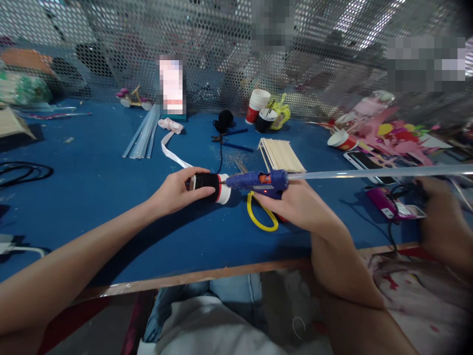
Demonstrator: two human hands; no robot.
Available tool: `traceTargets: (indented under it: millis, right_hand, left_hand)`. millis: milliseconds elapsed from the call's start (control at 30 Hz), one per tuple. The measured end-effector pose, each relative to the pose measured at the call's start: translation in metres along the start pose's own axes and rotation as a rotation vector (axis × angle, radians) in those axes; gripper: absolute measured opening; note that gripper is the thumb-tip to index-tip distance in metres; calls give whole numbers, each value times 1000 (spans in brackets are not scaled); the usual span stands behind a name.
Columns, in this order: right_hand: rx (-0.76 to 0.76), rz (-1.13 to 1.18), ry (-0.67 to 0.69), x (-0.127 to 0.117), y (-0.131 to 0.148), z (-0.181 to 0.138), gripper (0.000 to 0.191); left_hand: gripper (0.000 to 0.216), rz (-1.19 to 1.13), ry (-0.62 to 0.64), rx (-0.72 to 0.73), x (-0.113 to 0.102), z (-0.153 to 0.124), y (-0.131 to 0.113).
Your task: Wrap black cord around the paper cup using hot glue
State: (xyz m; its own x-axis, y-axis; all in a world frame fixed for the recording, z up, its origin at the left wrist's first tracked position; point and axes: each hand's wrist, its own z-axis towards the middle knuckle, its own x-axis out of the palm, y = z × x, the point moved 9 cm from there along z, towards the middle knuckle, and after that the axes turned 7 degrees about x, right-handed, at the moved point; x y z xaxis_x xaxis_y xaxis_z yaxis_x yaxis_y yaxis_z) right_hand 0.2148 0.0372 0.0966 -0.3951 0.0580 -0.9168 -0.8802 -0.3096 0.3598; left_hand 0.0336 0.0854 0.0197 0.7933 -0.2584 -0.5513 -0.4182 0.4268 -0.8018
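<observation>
My left hand [177, 191] is closed around a paper cup [224, 192] lying on its side, its wall wrapped in black yarn [207, 185] with a red and white band left bare. In my right hand [301, 204] is a blue hot glue gun [251, 181], its small light glowing red. The nozzle meets the cup beside the yarn's edge; whether glue is coming out I cannot tell. A long clear glue stick [351, 173] juts from the gun's back. Yellow-handled scissors [263, 222] lie beneath the gun. Behind, a black yarn ball [224, 119] trails a strand towards the cup.
Pliers [236, 146], a wooden-stick frame [284, 155] and stacked paper cups [258, 101] stand beyond my hands. Spare glue sticks [142, 132] and white ribbon [172, 154] lie left. At right are a phone [369, 166], a purple box [382, 201] and another person's arm [445, 222].
</observation>
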Motion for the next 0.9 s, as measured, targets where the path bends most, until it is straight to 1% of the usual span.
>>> traceTargets:
  millis: [167,333,433,633,767,900]
  right_hand:
    - [-41,-24,14,2,2,-2,29]
    - [-10,-36,50,4,-1,-2,29]
    - [12,-33,42,3,-1,-2,30]
    - [21,5,10,-1,0,0,31]
    - [-18,54,-25,-4,2,2,27]
    - [-45,64,-17,-3,2,4,22]
  left_hand:
    - [51,35,2,-31,-1,0,4]
    - [51,31,-2,-35,-1,0,5]
    - [51,24,2,-24,0,0,4]
    - [54,25,6,79,1,-1,-6]
    - [54,73,13,149,2,-2,-14]
    - [54,124,17,214,3,-4,-22]
